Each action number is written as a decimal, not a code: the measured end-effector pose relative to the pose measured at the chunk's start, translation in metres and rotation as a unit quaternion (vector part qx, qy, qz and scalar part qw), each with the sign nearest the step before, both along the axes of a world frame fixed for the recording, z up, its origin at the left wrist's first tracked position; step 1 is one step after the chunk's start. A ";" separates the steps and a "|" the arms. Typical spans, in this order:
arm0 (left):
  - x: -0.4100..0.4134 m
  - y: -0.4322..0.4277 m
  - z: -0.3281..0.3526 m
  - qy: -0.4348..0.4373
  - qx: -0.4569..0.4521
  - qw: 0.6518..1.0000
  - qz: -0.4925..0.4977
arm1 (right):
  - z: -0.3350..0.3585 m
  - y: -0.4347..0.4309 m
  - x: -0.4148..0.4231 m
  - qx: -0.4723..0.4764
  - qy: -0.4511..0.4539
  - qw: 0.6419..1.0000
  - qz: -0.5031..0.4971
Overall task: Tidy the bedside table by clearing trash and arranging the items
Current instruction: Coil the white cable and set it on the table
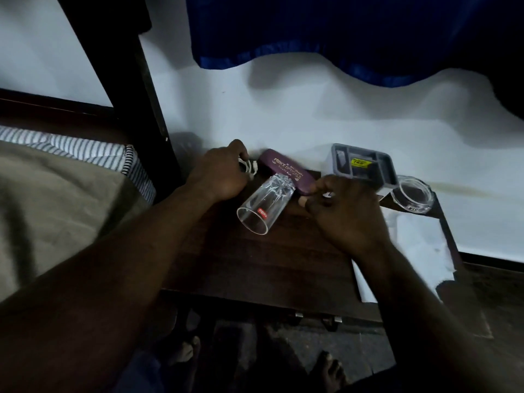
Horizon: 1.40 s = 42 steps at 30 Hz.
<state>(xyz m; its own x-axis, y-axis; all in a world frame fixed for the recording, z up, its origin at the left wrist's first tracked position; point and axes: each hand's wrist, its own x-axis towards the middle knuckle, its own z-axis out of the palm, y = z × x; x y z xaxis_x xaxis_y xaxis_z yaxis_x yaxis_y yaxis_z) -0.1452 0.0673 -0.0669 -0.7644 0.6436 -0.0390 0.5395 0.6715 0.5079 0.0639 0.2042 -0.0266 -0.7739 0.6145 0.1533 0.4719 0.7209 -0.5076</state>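
Note:
On the dark wooden bedside table a clear drinking glass lies on its side, mouth toward me. Behind it lies a purple spectacle case with gold lettering. My left hand grips a bundle of white cable at the table's back left corner. My right hand is curled just right of the case, pinching something small and white that I cannot identify. A grey plastic tray with a yellow label and a round glass ashtray stand at the back right.
White paper lies on the table's right side. The bed with a striped mattress edge and a dark bedpost is on the left. A white wall and a blue curtain are behind. Bare feet stand on the floor below.

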 end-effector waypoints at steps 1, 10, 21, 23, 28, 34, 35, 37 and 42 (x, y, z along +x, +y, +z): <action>0.008 0.003 0.003 -0.022 0.007 1.000 0.002 | -0.003 -0.003 0.003 -0.001 -0.010 1.000 0.002; 0.088 0.010 0.010 -0.050 -0.087 0.995 -0.013 | -0.023 -0.008 0.025 -0.048 -0.070 0.996 0.014; 0.097 0.022 0.005 -0.047 -0.138 0.989 0.017 | -0.025 0.008 0.048 -0.061 -0.108 0.992 0.028; 0.095 0.028 0.007 -0.051 -0.139 0.989 0.019 | -0.025 0.008 0.048 -0.066 -0.111 0.991 0.033; 0.094 0.034 0.003 -0.052 -0.135 0.989 0.006 | -0.023 0.008 0.038 -0.079 -0.099 0.991 0.036; 0.089 0.034 0.001 -0.020 -0.144 0.989 -0.022 | -0.022 0.009 0.026 -0.104 -0.120 0.986 0.043; 0.090 0.034 0.002 -0.011 -0.148 0.988 -0.030 | -0.022 0.009 0.026 -0.101 -0.129 0.985 0.049; 0.093 0.034 0.006 -0.004 -0.156 0.986 -0.052 | -0.022 0.009 0.027 -0.093 -0.143 0.984 0.058; 0.100 0.036 0.009 0.001 -0.162 0.982 -0.091 | -0.023 0.018 0.034 -0.073 -0.172 0.980 0.066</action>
<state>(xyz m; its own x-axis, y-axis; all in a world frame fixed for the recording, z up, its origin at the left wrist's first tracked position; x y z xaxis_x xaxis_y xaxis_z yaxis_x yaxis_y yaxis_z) -0.0457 0.1029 -0.0582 -0.6373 0.7239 -0.2642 0.6666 0.6899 0.2822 0.0979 0.2223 -0.0499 -0.8383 0.5022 -0.2124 0.5411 0.7179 -0.4380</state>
